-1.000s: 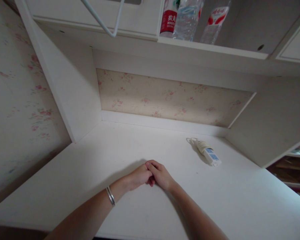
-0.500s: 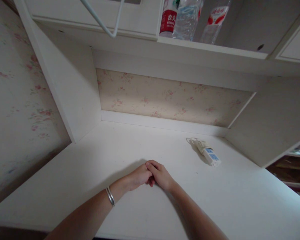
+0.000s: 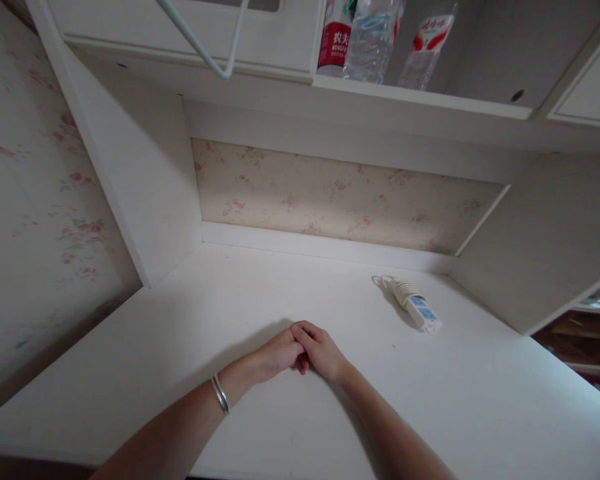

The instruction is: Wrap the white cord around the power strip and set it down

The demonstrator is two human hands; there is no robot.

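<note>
My left hand (image 3: 279, 353) and my right hand (image 3: 322, 349) are clasped together over the white desk top (image 3: 260, 287). The right hand lies partly over the left, with its thumb across it. Both hands are closed, with curled fingers showing below the clasp; some fingers are hidden. No object shows between them. A silver bangle (image 3: 220, 394) circles my left wrist. Beyond my right hand lies a white power strip (image 3: 423, 313) with blue socket faces and its cord (image 3: 404, 291) coiled at one end.
Side panels (image 3: 145, 167) flank the desk, and flowered wallpaper (image 3: 340, 193) covers the back. Overhead, a shelf (image 3: 420, 97) holds a red-labelled bottle (image 3: 334, 43) and clear plastic bottles (image 3: 370, 47). A pale bent rod (image 3: 200, 48) hangs in front of the upper left cabinet.
</note>
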